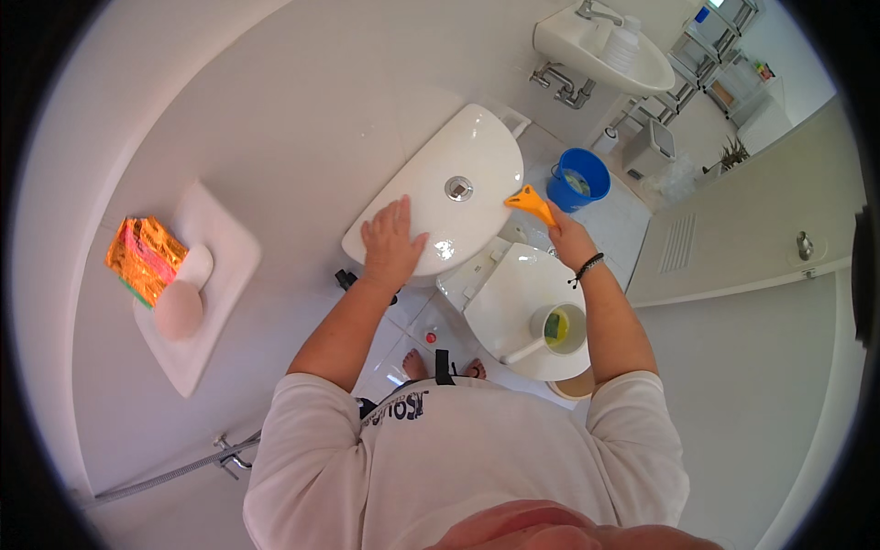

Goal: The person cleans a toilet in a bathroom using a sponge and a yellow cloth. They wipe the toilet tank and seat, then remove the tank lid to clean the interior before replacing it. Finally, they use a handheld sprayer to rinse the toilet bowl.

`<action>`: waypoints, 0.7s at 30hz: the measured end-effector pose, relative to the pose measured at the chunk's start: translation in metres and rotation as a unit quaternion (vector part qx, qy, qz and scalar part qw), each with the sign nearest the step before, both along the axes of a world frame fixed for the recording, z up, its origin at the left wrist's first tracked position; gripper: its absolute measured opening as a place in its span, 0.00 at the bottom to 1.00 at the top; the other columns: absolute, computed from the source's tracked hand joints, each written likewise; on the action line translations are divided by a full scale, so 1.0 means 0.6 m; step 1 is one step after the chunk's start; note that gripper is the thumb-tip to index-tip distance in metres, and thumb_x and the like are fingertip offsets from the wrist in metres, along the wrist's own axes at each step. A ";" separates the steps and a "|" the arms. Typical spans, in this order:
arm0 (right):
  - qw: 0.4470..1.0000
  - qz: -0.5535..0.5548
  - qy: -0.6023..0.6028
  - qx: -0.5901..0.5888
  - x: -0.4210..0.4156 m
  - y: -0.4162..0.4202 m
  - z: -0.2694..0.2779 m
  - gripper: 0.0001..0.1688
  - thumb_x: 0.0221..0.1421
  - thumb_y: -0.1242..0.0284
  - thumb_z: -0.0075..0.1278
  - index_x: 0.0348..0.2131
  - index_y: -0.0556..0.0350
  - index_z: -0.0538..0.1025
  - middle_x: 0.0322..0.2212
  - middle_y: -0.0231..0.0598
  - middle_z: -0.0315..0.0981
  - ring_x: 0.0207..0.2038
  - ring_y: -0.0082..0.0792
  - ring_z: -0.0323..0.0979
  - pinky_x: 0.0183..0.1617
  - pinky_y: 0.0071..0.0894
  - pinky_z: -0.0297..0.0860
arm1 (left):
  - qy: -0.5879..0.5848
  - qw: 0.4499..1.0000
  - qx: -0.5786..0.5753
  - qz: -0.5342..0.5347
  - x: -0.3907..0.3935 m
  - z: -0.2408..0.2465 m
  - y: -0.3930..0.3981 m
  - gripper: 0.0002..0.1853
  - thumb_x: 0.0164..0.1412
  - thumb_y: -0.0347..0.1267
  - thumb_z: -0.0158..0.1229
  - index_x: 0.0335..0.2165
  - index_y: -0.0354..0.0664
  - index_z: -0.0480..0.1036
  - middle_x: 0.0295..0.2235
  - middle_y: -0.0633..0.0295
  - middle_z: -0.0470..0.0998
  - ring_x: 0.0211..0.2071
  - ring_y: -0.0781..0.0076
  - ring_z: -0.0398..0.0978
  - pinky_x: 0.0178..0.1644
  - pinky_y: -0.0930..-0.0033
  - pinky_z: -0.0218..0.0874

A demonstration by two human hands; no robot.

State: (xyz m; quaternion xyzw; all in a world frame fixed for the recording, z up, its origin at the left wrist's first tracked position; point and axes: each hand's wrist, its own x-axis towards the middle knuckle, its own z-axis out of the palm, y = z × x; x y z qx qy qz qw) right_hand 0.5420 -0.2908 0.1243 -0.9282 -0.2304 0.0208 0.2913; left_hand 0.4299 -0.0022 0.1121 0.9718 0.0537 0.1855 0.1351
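My left hand [393, 242] lies flat, fingers apart, on the left part of the white ceramic toilet tank lid [426, 199], which looks wet. A round metal flush button [458, 188] sits in the lid. In my right hand [570, 237] is the handle of an orange plastic tool [531, 204], maybe a scraper or brush; its head is at the lid's right edge. Below, the closed toilet seat cover [509, 295] bears a white dipper [540, 337] with yellowish liquid and a green sponge or pad inside.
A blue bucket [579, 180] stands on the tiled floor beyond my right hand. The washbasin [564, 41] holds a white ribbed bottle [621, 47]. At left, a wall shelf [227, 254] carries an orange packet [146, 254]. A door [742, 213] stands at right; a tan basin [574, 386] is below the toilet.
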 end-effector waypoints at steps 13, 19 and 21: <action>0.982 0.120 0.009 -0.149 0.139 0.185 0.052 0.26 0.50 0.73 0.37 0.50 0.39 0.56 0.30 0.54 0.67 0.34 0.48 0.66 0.38 0.38 0.63 | 0.004 0.999 -0.026 0.024 -0.001 -0.009 0.037 0.34 0.46 0.42 0.51 0.50 0.40 0.52 0.46 0.56 0.58 0.48 0.58 0.54 0.50 0.50 0.42; 0.971 0.139 0.039 -0.191 0.132 0.155 0.087 0.28 0.49 0.73 0.41 0.50 0.38 0.56 0.31 0.54 0.67 0.34 0.47 0.67 0.38 0.34 0.63 | 0.000 0.999 -0.012 0.047 -0.005 -0.005 0.040 0.35 0.44 0.41 0.53 0.49 0.39 0.52 0.45 0.54 0.59 0.47 0.58 0.55 0.50 0.53 0.43; 0.972 0.107 0.038 -0.205 0.117 0.088 0.089 0.28 0.48 0.73 0.42 0.50 0.38 0.57 0.30 0.53 0.67 0.34 0.47 0.67 0.38 0.34 0.63 | -0.014 0.999 -0.008 0.040 -0.002 -0.008 0.034 0.34 0.45 0.42 0.52 0.49 0.40 0.53 0.45 0.56 0.59 0.47 0.59 0.55 0.50 0.51 0.43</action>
